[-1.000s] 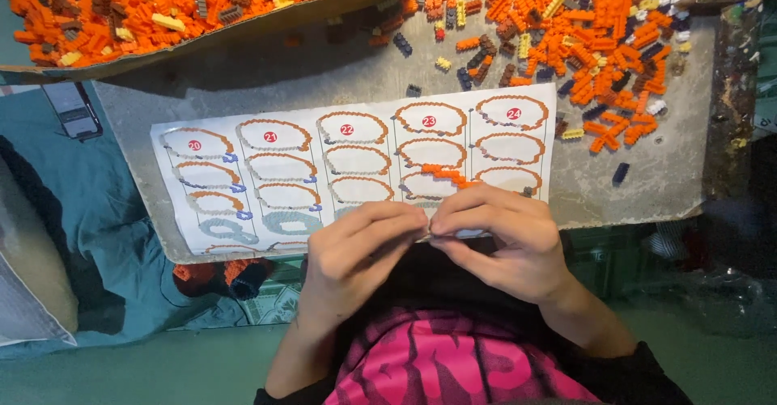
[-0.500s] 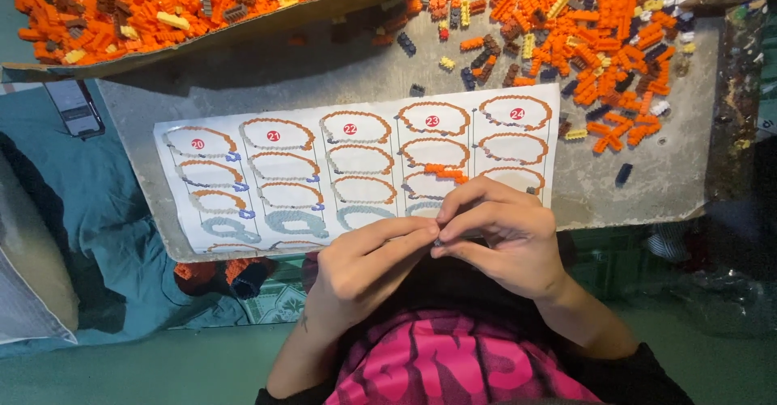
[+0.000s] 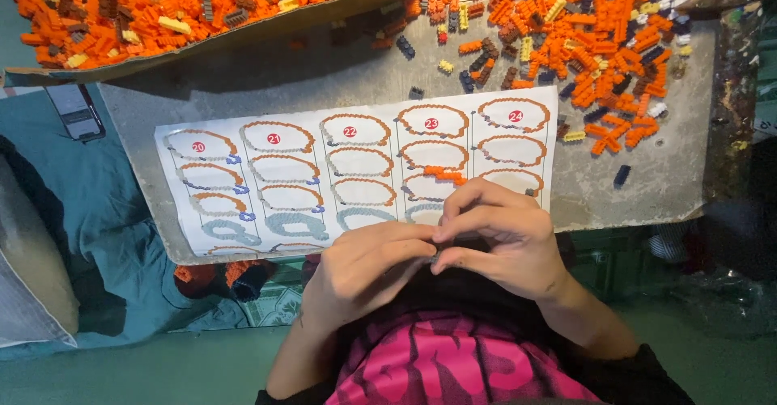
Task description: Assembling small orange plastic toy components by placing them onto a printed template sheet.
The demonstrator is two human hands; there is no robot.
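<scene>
Two hands met at the near edge of a grey slab that served as the worktop, resting over teal cloth. The left hand and right hand were curled narrow, fingertips pinched together on a small dark piece, too hidden to name for sure. At twelve o'clock from the hands lay one instruction sheet, its lower edge covered by the knuckles, with one short orange strip on it. At one o'clock spread a loose heap of orange bricks, too many to count. At eleven o'clock sat one cardboard tray full of more. One phone lay at ten o'clock.
</scene>
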